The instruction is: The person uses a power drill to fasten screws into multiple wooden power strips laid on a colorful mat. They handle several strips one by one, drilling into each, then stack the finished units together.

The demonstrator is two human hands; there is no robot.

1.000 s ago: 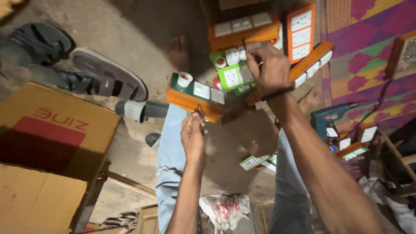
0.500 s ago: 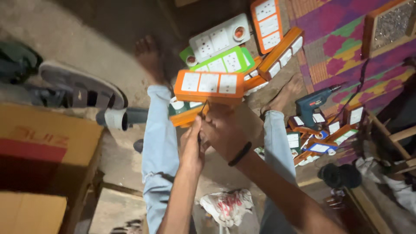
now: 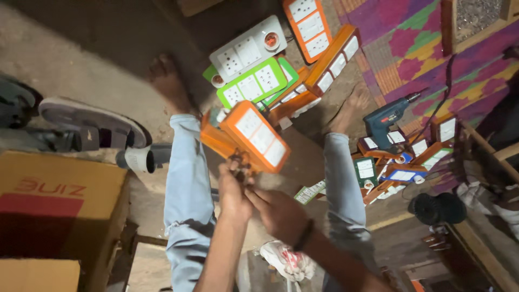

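Orange switch box (image 3: 254,138), white plates; green switch board (image 3: 254,85); pale blue jeans (image 3: 186,200); purple-pink patterned mat (image 3: 427,43).

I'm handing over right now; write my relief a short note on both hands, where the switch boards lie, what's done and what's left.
Left hand: grips the lower edge of the orange switch board, held tilted above the lap.
Right hand: at the same edge, beside the left; fingers blurred, grasp unclear.
Around: pile of switch boards on the floor between the bare feet; drill and smaller boards to the right.
Done: one board lifted out.
Left: whatever is being handled at its lower edge; too small to tell.
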